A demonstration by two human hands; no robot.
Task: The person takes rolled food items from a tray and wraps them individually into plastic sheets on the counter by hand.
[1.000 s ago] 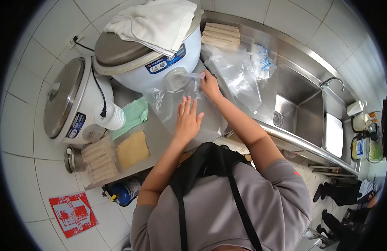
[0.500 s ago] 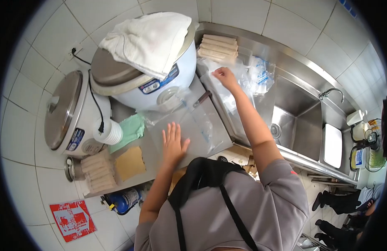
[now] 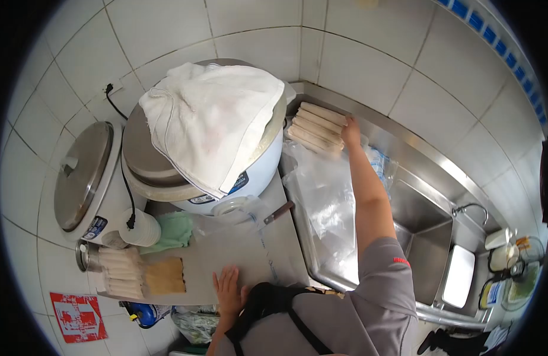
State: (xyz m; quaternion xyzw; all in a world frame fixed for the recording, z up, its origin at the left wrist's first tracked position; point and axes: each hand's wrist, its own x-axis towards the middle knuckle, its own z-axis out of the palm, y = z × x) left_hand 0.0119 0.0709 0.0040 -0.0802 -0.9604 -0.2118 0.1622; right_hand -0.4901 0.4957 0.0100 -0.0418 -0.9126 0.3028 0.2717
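My right hand [image 3: 350, 132] reaches across to the back counter, its fingers curled in at the right end of a stack of long pale wrapped rolls [image 3: 316, 127]. What the rolls contain cannot be made out. Clear plastic bags [image 3: 321, 184] lie in front of the stack, and a blue-printed plastic packet [image 3: 378, 161] shows behind my right forearm. Near the front edge of the steel counter [image 3: 212, 252], my left hand [image 3: 229, 289] rests flat with fingers stretched out. Beyond it lie a clear plastic bag [image 3: 250, 228] and a dark-handled utensil [image 3: 279, 212].
A large cooker [image 3: 259, 160] with a white towel [image 3: 217, 118] stands behind the counter, a second cooker [image 3: 84, 178] to its left. Stacked white cups [image 3: 141, 230], a green cloth [image 3: 170, 231], brown card [image 3: 165, 276] and more pale rolls [image 3: 121, 272] sit left. A sink [image 3: 425, 237] is right.
My right hand has moved farther back, from above the plastic bags to the stack of rolls. My left hand stays flat on the counter. The view has tilted upward.
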